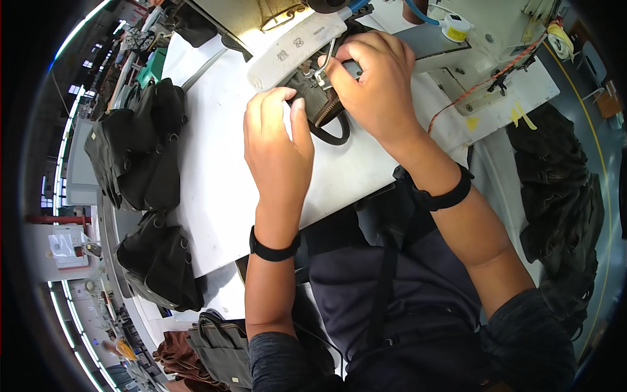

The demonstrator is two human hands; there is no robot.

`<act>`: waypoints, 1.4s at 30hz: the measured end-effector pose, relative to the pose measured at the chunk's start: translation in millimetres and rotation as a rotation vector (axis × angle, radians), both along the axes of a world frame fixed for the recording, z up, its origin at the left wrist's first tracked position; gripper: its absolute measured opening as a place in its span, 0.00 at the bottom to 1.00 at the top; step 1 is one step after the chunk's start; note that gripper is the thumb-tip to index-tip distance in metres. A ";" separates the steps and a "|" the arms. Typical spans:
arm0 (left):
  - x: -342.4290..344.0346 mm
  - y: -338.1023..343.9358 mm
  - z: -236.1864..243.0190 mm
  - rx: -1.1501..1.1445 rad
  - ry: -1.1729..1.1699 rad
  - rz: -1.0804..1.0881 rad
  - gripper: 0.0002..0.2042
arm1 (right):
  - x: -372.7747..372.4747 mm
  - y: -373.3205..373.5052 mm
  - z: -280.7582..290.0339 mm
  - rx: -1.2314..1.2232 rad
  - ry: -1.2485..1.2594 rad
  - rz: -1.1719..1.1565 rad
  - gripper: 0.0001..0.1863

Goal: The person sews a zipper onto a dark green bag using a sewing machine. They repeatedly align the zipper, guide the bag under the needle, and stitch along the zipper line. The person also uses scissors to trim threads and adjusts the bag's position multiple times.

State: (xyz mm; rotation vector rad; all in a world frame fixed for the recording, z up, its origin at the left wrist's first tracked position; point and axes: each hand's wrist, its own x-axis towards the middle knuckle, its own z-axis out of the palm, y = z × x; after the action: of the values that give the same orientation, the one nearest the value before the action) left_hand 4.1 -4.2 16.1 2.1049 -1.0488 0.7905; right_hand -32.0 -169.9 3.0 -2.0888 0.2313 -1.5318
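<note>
A dark olive bag (312, 98) with a brass-toothed zip and a loop handle lies under the pale head of a sewing machine (297, 49), at the presser foot. Its far part is hidden behind the machine head and my hands. My left hand (277, 134) is at the bag's left edge, thumb and curled fingertips closing on the fabric. On the other side of the presser foot, my right hand (375, 88) is bent over the bag, its fingers closed on it. The right fingertips are partly hidden.
Several dark bags (140, 147) lie along the left of the white table (215, 176). Below left are a grey-green bag (222, 353) and brown fabric (179, 353). Dark cloth (562, 189) hangs at the right. A red cord (480, 83) runs beside the machine; a small white container (455, 28) stands on it.
</note>
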 end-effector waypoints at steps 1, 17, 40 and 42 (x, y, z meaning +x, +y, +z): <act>-4.4 -0.3 -0.9 -0.014 -0.042 -0.040 0.12 | -0.8 -0.7 -0.8 -0.002 0.002 0.000 0.09; 10.6 10.7 -8.4 0.041 -0.230 -0.253 0.24 | -2.3 -0.6 -4.6 -0.008 -0.026 0.007 0.08; 8.0 9.6 -10.9 0.010 -0.264 -0.239 0.22 | -2.2 1.0 -0.3 0.022 0.046 -0.008 0.07; 8.1 10.4 -12.2 0.008 -0.257 -0.232 0.22 | -2.0 2.6 1.0 0.027 0.049 -0.011 0.08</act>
State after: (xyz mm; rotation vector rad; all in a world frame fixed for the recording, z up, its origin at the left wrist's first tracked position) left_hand 12.2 6.2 3.9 1.8773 -1.4049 0.9574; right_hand -34.0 -167.3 4.1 -2.1086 0.2798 -1.4770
